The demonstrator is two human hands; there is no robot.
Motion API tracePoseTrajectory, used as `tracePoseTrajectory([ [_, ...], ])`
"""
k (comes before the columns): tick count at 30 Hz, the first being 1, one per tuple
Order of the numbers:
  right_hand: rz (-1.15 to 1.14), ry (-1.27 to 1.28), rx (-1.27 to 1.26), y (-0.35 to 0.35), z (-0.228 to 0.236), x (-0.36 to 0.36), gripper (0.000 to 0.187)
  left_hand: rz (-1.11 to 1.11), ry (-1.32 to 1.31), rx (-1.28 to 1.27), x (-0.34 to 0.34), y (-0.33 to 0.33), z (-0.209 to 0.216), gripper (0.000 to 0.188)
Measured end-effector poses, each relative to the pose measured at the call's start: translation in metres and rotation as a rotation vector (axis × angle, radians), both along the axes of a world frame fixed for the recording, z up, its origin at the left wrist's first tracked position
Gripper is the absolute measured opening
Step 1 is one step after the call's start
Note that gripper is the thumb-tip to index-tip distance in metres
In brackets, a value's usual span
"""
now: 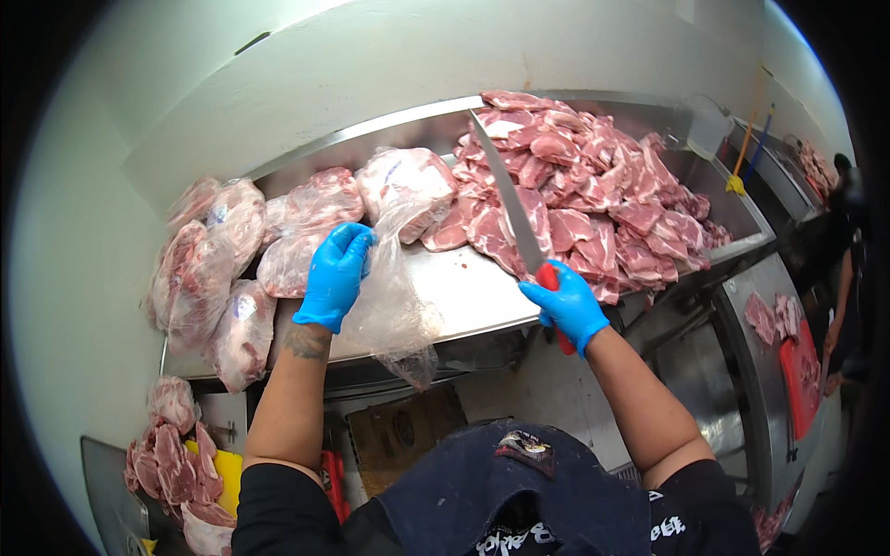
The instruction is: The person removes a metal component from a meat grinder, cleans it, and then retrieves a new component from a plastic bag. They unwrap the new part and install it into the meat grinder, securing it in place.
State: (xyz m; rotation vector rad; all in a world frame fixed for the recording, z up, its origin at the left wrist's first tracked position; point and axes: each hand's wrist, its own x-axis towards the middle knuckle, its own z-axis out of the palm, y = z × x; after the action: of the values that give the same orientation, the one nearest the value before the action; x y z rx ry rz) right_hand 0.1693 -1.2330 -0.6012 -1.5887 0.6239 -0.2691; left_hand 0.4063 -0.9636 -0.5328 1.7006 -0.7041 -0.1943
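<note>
My right hand (pixel 573 304), in a blue glove, is wrapped round the red handle of a long butcher knife (pixel 512 199). Its blade points up and away to the left, above the sliced meat (pixel 575 222). My left hand (pixel 336 275), gloved in blue too, pinches the edge of a clear plastic bag (pixel 387 301) that hangs over the table's front edge. The bag's far end runs up to a large pale cut of meat (pixel 406 183) on the steel table (pixel 477 296). Left of that lie several more bagged cuts (pixel 236 218).
A raised steel rim (pixel 371 128) borders the table's back. At lower left, more meat (pixel 171 463) lies by a yellow board (pixel 225 477). On the right, another person's arm (pixel 842 301) is near a red board (pixel 799 380) on a side table. A brown box (pixel 408 435) sits below.
</note>
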Motion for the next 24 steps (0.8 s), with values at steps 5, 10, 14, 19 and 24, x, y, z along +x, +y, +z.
tracePoseTrajectory([
  [5, 0.097, -0.287, 0.005, 0.022, 0.046, 0.012, 0.073, -0.287, 0.187, 0.086, -0.050, -0.018, 0.004, 0.013],
  [10, 0.209, -0.400, 0.218, 0.029, 0.071, 0.026, 0.058, -0.417, 0.077, 0.108, -0.070, -0.033, 0.005, 0.022],
  [14, 0.103, -0.398, 0.117, 0.025, 0.083, 0.026, 0.043, -0.404, 0.064, 0.308, -0.065, -0.023, -0.004, 0.048],
  [19, 0.208, -0.418, 0.204, 0.019, 0.100, 0.022, 0.037, -0.450, 0.040, 0.387, -0.057, -0.024, -0.020, 0.081],
  [24, 0.278, -0.474, 0.316, 0.032, 0.110, 0.031, 0.033, -0.866, 0.323, -0.276, -0.088, -0.080, -0.035, 0.105],
])
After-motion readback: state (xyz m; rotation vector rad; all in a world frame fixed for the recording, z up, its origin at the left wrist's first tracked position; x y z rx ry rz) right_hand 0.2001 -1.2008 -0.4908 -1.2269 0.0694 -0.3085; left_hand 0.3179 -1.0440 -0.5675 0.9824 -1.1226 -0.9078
